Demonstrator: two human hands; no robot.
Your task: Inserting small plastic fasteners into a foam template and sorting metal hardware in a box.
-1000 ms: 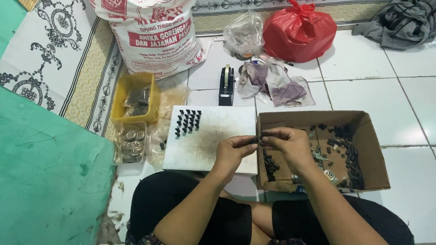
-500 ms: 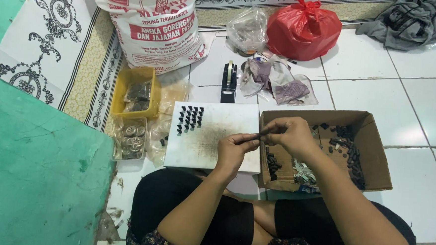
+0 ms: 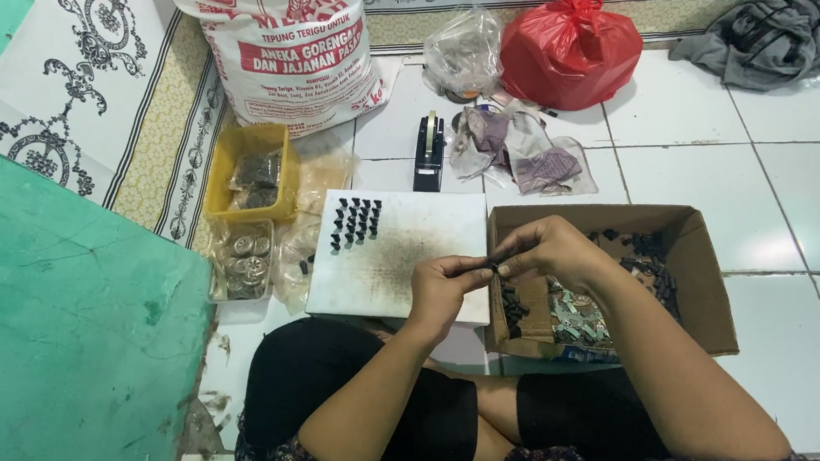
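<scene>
Assembly of a small black part [image 3: 492, 266] was judged in hand, the piece being pinched between the fingers of the left hand [image 3: 442, 288] and right hand [image 3: 545, 250] over the cardboard box [image 3: 705, 302] edge, beside the white board [image 3: 399, 258]; steady alignment was judged necessary.

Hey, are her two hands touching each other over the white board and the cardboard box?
Touching. The head view shows the left hand and right hand meeting at the fingertips around a small dark piece, at the near edge of the cardboard box.
</scene>
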